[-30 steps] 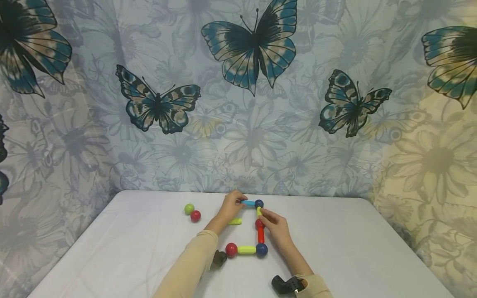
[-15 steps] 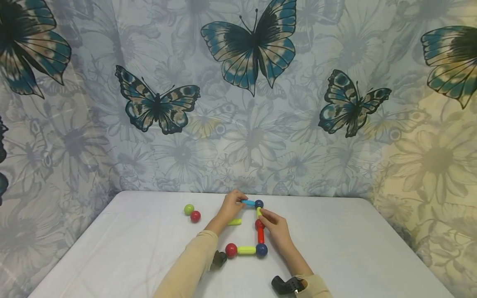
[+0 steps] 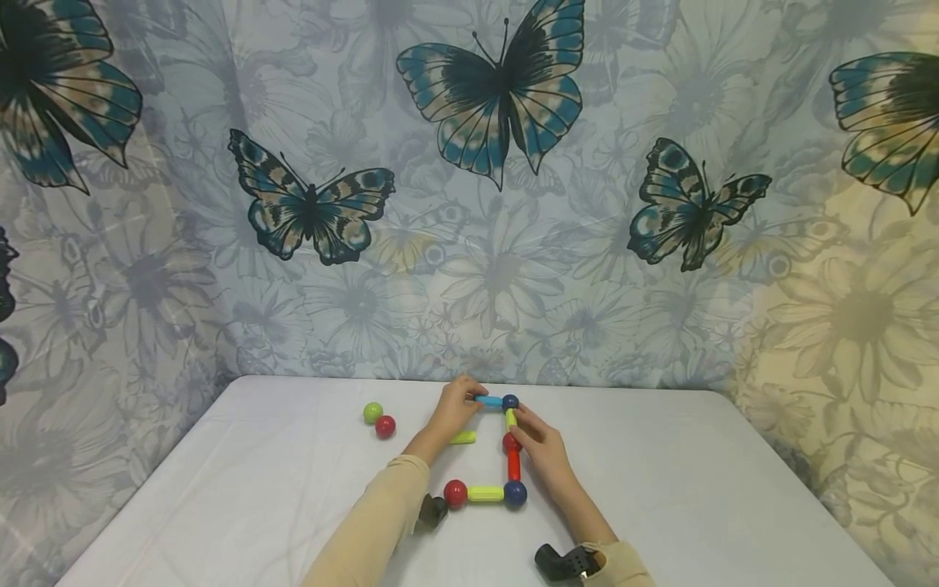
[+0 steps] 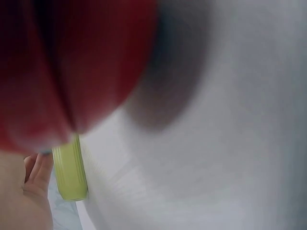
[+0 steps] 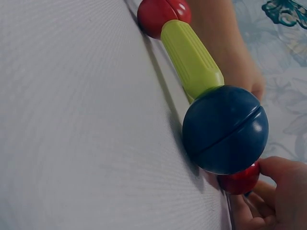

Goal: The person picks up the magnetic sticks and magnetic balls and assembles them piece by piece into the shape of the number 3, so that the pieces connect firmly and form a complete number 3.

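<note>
My left hand pinches a light blue magnetic rod, whose right end meets a dark blue ball at the back. My right hand holds a red ball on the chain's right side, thumb against it and index fingertip by the short yellow-green rod. A red rod runs forward from that ball to a nearer dark blue ball. From there a yellow-green rod reaches another red ball. This ball blurs large in the left wrist view.
A loose yellow-green rod lies beside the left wrist. Green and red balls sit together at the back left of the white table. A butterfly-print cloth hangs behind it.
</note>
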The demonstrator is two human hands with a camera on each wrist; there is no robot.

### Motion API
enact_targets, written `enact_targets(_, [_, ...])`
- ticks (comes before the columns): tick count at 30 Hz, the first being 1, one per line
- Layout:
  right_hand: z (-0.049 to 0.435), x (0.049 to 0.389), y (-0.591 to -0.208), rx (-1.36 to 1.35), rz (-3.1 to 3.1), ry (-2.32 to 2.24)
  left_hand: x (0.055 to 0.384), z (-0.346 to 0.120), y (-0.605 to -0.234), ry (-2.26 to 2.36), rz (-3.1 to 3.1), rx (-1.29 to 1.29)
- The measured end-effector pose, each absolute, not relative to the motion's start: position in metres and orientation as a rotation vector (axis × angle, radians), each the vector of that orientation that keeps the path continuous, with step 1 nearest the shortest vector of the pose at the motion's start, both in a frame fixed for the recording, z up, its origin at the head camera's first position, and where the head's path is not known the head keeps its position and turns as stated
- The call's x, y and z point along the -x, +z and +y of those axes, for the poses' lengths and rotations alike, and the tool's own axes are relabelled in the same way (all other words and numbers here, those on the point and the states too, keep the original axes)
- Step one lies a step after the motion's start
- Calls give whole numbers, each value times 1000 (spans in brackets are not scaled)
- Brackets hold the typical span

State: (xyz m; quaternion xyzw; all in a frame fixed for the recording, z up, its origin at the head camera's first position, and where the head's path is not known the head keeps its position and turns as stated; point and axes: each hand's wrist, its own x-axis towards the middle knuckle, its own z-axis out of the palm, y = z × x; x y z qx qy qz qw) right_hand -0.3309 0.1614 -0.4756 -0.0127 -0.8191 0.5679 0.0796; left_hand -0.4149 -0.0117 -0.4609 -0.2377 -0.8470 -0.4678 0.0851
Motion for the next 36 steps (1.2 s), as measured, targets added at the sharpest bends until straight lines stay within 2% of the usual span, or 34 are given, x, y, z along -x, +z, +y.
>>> enact_targets(19, [164, 334, -480, -16, -2412, 1689, 407, -30, -460, -1450, -2511, 625])
enact_targets(36, [163, 333, -479, 6, -2424, 1694, 373, -65, -465, -1456, -2581, 660])
